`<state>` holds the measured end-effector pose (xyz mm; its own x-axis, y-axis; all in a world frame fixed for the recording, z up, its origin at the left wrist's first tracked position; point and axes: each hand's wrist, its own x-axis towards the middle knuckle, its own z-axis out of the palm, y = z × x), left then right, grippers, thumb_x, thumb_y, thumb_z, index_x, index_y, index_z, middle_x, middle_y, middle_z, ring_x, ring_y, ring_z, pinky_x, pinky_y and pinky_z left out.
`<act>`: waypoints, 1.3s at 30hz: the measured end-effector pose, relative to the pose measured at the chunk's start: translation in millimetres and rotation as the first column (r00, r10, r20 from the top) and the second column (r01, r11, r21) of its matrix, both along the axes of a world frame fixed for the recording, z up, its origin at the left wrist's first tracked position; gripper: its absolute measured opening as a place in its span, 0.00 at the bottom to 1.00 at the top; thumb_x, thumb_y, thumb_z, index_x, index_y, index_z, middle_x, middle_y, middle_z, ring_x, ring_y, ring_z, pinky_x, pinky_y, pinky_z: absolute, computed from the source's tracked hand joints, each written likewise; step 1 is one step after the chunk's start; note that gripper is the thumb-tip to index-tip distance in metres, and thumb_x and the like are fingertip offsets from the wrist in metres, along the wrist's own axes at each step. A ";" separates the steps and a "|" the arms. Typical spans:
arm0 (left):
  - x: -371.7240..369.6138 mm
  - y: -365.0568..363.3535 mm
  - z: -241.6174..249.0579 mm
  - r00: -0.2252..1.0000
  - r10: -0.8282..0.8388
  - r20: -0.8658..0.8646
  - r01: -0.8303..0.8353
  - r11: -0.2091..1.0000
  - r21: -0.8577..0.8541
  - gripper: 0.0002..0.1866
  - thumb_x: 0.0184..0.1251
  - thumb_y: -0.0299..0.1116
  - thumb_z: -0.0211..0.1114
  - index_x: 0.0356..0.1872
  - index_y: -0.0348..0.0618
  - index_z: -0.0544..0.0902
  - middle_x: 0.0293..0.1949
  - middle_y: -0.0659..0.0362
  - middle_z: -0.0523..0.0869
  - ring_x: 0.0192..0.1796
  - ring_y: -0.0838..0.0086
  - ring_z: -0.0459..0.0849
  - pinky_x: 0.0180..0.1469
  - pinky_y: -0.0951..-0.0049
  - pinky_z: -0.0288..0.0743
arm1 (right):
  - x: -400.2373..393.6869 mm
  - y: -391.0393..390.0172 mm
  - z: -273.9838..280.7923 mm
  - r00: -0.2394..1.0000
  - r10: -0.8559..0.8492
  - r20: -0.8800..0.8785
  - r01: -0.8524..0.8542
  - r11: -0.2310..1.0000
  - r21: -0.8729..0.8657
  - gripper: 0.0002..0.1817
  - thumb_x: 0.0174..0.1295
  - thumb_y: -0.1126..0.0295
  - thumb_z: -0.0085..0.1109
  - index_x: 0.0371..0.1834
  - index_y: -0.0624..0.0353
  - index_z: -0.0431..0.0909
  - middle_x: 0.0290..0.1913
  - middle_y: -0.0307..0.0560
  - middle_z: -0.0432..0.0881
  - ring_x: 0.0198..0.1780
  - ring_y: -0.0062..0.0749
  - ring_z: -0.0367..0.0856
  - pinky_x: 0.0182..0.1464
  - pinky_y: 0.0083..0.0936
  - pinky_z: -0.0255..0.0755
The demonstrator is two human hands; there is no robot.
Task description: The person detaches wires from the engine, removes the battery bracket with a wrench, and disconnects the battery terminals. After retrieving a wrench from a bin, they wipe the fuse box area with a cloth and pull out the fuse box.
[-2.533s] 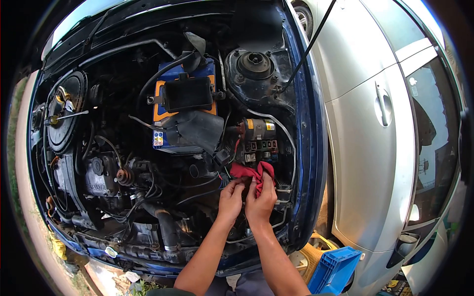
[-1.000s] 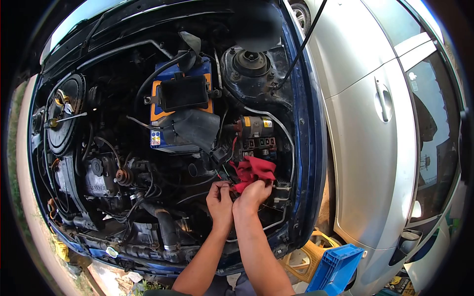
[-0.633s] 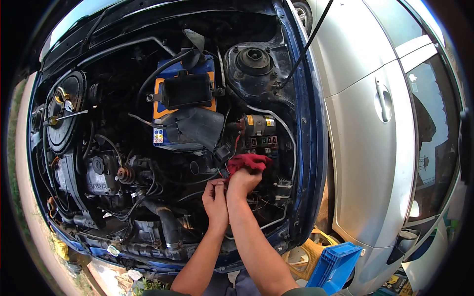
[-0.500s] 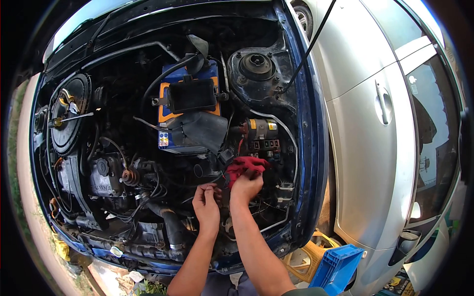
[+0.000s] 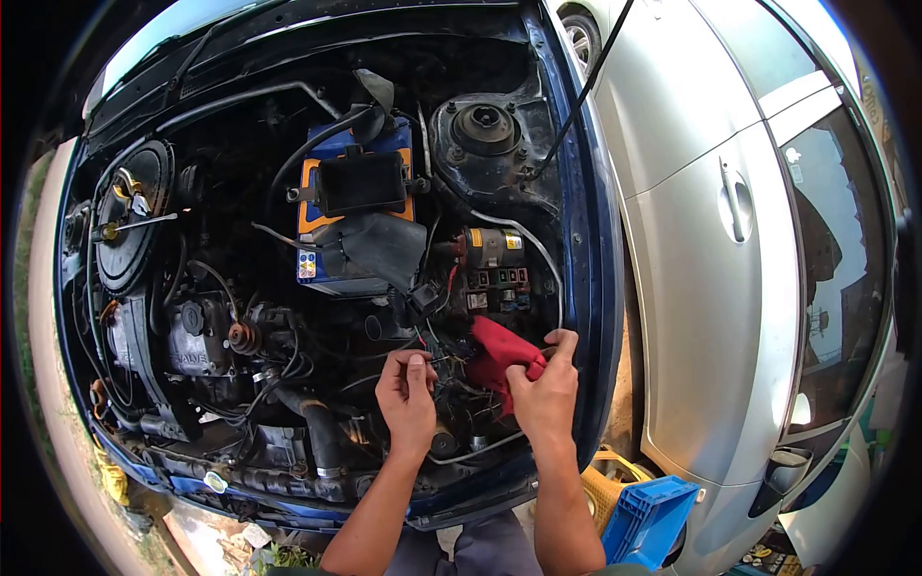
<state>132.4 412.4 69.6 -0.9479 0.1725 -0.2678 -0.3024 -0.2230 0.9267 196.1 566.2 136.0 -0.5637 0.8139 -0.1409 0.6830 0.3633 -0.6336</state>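
My right hand grips a red cloth by its right edge, and the rest hangs loosely over the wiring. My left hand is closed in a pinch at thin wires left of the cloth. Both hands are over the front right part of the engine bay. Just above them are a small fuse block and a round canister with yellow labels. An open black pipe end lies up and left of my left hand.
A blue and orange battery carries a black tray and a dark flap. Pliers and a screwdriver lie on the round air cleaner cover. A silver car and a blue crate stand to the right.
My right hand has moved right and slightly down, drawing the bunched red cloth away from the wires so that it spreads out. My left hand stays nearly in place. The view has shifted slightly.
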 end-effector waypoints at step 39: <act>-9.0 61.1 -21.9 0.968 -0.178 -0.179 0.138 0.967 -0.215 0.08 0.66 0.14 0.58 0.42 0.32 0.83 0.44 0.52 0.86 0.45 0.67 0.87 0.50 0.70 0.80 | -78.6 47.9 -32.6 0.771 0.612 0.177 -0.618 0.652 0.439 0.23 0.60 0.73 0.72 0.61 0.59 0.87 0.58 0.57 0.80 0.60 0.54 0.77 0.63 0.48 0.71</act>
